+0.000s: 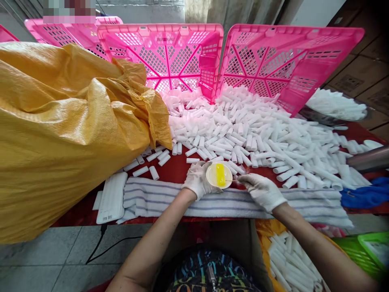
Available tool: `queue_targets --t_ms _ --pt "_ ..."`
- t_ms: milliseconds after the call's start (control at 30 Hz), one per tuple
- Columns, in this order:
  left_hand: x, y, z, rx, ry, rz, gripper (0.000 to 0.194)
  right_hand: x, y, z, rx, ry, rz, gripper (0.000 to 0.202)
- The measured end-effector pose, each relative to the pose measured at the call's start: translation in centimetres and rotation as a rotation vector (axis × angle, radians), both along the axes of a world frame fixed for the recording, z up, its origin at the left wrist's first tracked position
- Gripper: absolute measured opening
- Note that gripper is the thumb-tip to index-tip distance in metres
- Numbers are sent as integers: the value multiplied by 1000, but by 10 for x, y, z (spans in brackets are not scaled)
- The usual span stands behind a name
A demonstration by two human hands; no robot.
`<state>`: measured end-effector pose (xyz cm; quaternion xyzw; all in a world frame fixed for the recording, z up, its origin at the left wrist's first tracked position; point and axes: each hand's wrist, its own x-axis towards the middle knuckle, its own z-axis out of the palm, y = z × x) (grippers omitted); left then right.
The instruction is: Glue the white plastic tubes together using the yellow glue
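Both hands wear white gloves. My left hand (199,179) is closed around the rim of a small round white dish (210,175), tilted toward me above a striped towel (167,198). Inside the dish is a bright yellow oblong patch (220,175); whether it is a solid block or something else I cannot tell. My right hand (261,190) pinches a thin stick (233,180) whose far end reaches over the dish's right edge, near the yellow patch. Just beyond the hands lie many short white tubes (219,138), heaped on a red tabletop (173,170).
Two pink plastic baskets (161,28) (291,30) lie tipped behind the tubes. A large yellow sack (67,134) fills the left side. To the right are a heaped bowl (332,115), a metal cylinder (370,159) and blue cloth (364,194). A white corded device (112,198) sits front left.
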<state>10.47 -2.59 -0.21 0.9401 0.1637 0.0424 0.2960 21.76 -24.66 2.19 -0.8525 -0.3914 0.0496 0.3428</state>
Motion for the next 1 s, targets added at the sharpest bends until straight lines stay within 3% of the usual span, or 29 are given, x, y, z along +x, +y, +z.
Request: queue_targets --t_ms 167,333,433,533,667,833,1000 --pt "0 0 -2 21 -36 -4 114 -11 -3 6 143 195 -96 24" --pt "-1 -1 -4 50 -69 -11 110 -31 17 -17 120 239 -147 26" --pt "-1 0 -3 34 -57 0 110 -21 18 -32 132 202 -225 29" --pt "0 0 -2 36 -44 9 108 1 17 -31 162 183 -260 31" --pt "0 0 -2 48 -51 4 107 21 26 -20 246 283 -135 32" --pt "0 0 -2 30 -56 7 109 20 30 -19 335 444 1 37" --pt "0 0 -3 -1 -70 2 112 6 8 -17 229 370 86 29"
